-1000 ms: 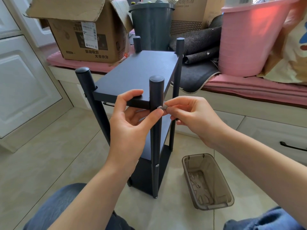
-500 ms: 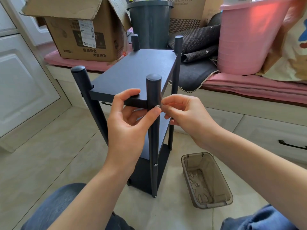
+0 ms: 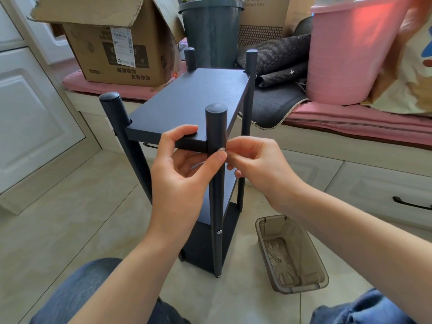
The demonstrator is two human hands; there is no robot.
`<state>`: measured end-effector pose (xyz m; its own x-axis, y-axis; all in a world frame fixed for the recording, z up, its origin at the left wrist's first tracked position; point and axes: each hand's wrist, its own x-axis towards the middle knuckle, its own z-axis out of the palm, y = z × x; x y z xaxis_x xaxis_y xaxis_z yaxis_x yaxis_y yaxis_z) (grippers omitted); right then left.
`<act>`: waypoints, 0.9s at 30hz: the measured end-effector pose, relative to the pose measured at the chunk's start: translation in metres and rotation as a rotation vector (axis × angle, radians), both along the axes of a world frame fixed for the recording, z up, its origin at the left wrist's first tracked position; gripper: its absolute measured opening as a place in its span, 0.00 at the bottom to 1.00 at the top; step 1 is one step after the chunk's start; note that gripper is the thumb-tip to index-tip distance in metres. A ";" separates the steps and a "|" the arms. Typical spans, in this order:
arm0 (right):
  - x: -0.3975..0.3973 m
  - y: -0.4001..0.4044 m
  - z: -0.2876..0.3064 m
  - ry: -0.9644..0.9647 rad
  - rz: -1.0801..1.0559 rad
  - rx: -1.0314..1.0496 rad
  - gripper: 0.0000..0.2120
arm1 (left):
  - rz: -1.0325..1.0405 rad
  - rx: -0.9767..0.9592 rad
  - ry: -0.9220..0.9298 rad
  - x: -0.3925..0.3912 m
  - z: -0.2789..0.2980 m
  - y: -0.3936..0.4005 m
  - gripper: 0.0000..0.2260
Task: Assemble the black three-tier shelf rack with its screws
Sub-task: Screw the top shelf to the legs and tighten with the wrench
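Observation:
The black three-tier shelf rack (image 3: 194, 99) stands upright on the floor tiles in front of me. My left hand (image 3: 184, 169) grips the near edge of its top shelf, thumb on top and index finger reaching across the near right post (image 3: 216, 183). My right hand (image 3: 254, 164) pinches a small silver screw (image 3: 221, 149) against that post at top-shelf height. A second screw (image 3: 219, 232) sits in the same post lower down.
A smoky plastic tray (image 3: 304, 284) holding one small screw lies on the floor to the right. Behind the rack runs a bench with a cardboard box (image 3: 117, 43), a dark bin (image 3: 210, 31), a pink bucket (image 3: 346, 54) and grey mats. My knees frame the bottom.
The view has shifted slightly. Both hands stay at the near right post, and my right fingers have moved a little on the screw.

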<state>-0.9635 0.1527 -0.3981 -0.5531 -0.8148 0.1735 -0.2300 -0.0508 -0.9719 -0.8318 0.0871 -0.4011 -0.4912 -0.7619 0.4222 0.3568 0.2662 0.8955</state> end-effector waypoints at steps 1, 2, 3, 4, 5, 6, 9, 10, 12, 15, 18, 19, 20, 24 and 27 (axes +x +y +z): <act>0.001 0.000 0.000 -0.014 0.002 -0.004 0.08 | 0.002 -0.001 -0.002 0.000 0.000 0.000 0.19; 0.002 0.000 0.000 -0.025 0.002 -0.010 0.08 | 0.005 -0.001 -0.003 0.000 -0.001 0.000 0.19; 0.003 0.000 -0.001 -0.032 0.002 -0.015 0.08 | 0.010 0.001 -0.003 0.001 -0.001 -0.001 0.19; 0.004 -0.001 -0.001 -0.032 0.002 -0.018 0.08 | 0.017 0.004 -0.002 0.001 -0.002 -0.001 0.19; 0.005 -0.001 -0.002 -0.032 0.000 -0.020 0.08 | 0.025 0.005 -0.003 0.001 -0.002 -0.001 0.19; 0.005 -0.001 -0.002 -0.030 -0.002 -0.020 0.09 | 0.032 0.004 -0.006 0.001 -0.003 -0.002 0.19; 0.003 -0.004 -0.003 -0.024 0.003 -0.002 0.10 | 0.041 -0.002 -0.015 0.001 -0.003 -0.002 0.19; 0.003 -0.005 -0.003 -0.024 0.010 0.012 0.10 | 0.040 -0.002 -0.015 0.001 -0.003 -0.003 0.19; 0.001 -0.008 -0.003 -0.029 0.030 0.042 0.10 | 0.037 0.001 -0.015 0.001 -0.003 -0.002 0.19; -0.001 -0.008 -0.002 -0.035 0.049 0.055 0.10 | 0.041 -0.005 -0.025 0.001 -0.003 -0.002 0.19; -0.002 -0.006 -0.003 -0.023 0.057 0.070 0.10 | 0.044 -0.006 -0.024 0.001 -0.003 -0.002 0.19; -0.003 -0.005 -0.003 -0.016 0.056 0.076 0.10 | 0.042 -0.005 -0.023 0.001 -0.003 -0.002 0.19; -0.004 -0.003 -0.004 -0.005 0.052 0.083 0.10 | 0.039 -0.003 -0.022 0.000 -0.003 -0.001 0.19; -0.011 0.008 -0.002 0.040 0.041 0.088 0.12 | 0.042 -0.002 -0.033 0.000 -0.003 -0.001 0.20; -0.013 0.014 -0.001 0.059 0.046 0.097 0.11 | 0.035 0.007 -0.033 0.001 -0.003 -0.001 0.19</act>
